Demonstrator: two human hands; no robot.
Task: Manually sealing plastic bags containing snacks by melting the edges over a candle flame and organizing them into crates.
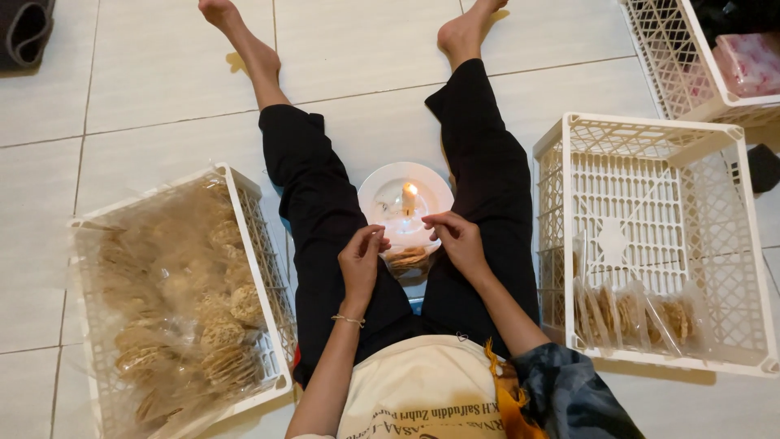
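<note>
A small clear plastic bag of round crackers (408, 258) hangs between our knees as we sit on a pale tiled floor (146, 73), its open top stretched just beside a lit candle (409, 197) that stands on a white plate (382, 189). Our left hand (360, 262) pinches one edge of the bag's mouth between thumb and fingertips; our right hand (457, 240) pinches the other edge the same way, both grips narrow and closed on the thin film. We judge the flame to be the main risk: held too near, the plastic could melt through instead of sealing, our fingertips could be burned, and a slack pinch could drop the bag onto the candle. At our left stands a white lattice crate (252, 244) lined with clear plastic and heaped with loose tan crackers (219, 325). At our right, a second white lattice crate (650, 130) holds a short row of filled clear packets (630, 319) upright against its near wall. A third crate (678, 57), far right, holds pink wrapped packs (747, 63). We can make out no labels on the packets.
</note>
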